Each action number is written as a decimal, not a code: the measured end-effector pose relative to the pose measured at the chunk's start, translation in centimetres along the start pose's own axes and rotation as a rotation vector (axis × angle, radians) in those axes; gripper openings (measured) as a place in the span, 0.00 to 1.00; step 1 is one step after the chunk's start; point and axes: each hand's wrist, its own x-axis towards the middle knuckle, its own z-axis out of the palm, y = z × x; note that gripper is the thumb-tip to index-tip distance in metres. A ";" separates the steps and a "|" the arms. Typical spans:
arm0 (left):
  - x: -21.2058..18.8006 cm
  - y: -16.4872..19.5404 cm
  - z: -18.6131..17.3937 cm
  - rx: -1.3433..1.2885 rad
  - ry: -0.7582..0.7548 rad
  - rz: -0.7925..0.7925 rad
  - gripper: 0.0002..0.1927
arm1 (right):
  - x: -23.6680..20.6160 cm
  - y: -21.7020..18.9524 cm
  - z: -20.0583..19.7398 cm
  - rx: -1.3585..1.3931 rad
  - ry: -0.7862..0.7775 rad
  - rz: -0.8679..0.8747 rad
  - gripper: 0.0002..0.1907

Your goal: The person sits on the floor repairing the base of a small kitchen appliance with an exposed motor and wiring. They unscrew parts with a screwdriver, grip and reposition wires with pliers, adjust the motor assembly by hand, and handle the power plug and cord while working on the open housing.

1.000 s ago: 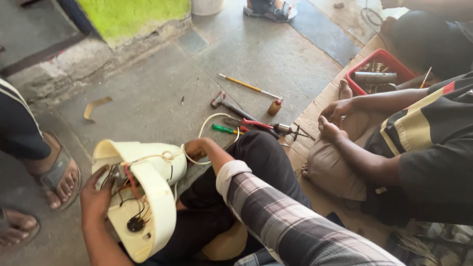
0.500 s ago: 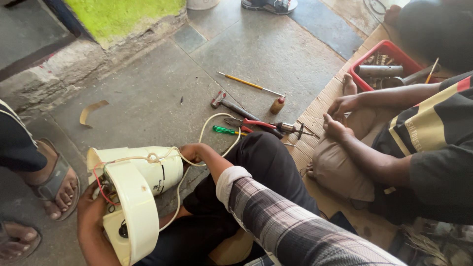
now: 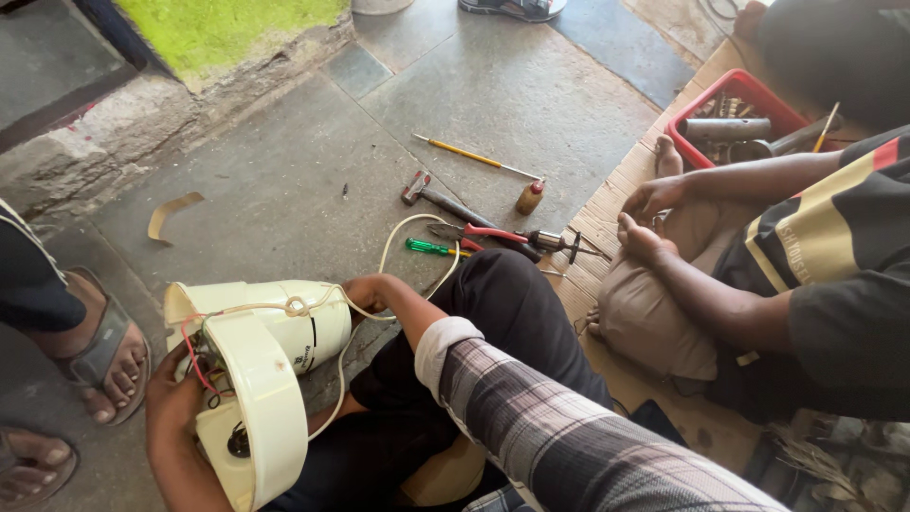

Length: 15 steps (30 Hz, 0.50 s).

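**Open appliance casing in both hands**

At lower left, my left hand point(image 3: 175, 403) grips the cream plastic appliance casing point(image 3: 256, 379); my right hand point(image 3: 365, 292) clasps its rounded body. It looks light, brittle, with loose wires point(image 3: 194, 365), so I'd hold the shell. Farther up, pliers point(image 3: 479, 234) and screwdrivers lie on concrete.

I note, on concrete floor point(image 3: 531, 85): yellow-handled screwdriver point(image 3: 469, 155), hammer point(image 3: 431, 194), small brown bottle point(image 3: 530, 197), red-handled pliers point(image 3: 483, 233), green-handled screwdriver point(image 3: 431, 247). Red tray point(image 3: 706, 104) of metal parts on cardboard sheet point(image 3: 607, 204). Seated co-worker point(image 3: 815, 275) beside it. Sandalled foot point(image 3: 100, 346) far left. Cardboard scrap point(image 3: 171, 213) near step.
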 end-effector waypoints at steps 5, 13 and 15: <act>-0.1 0.4 0.1 -0.006 -0.008 0.051 0.24 | -0.5 -0.1 0.0 0.052 0.007 0.048 0.23; -0.2 0.3 0.2 -0.002 -0.005 0.040 0.25 | -0.6 -0.1 -0.1 0.030 -0.023 -0.013 0.23; -0.2 0.7 0.3 -0.019 -0.015 0.026 0.24 | -0.6 -0.2 0.0 0.015 -0.032 0.020 0.22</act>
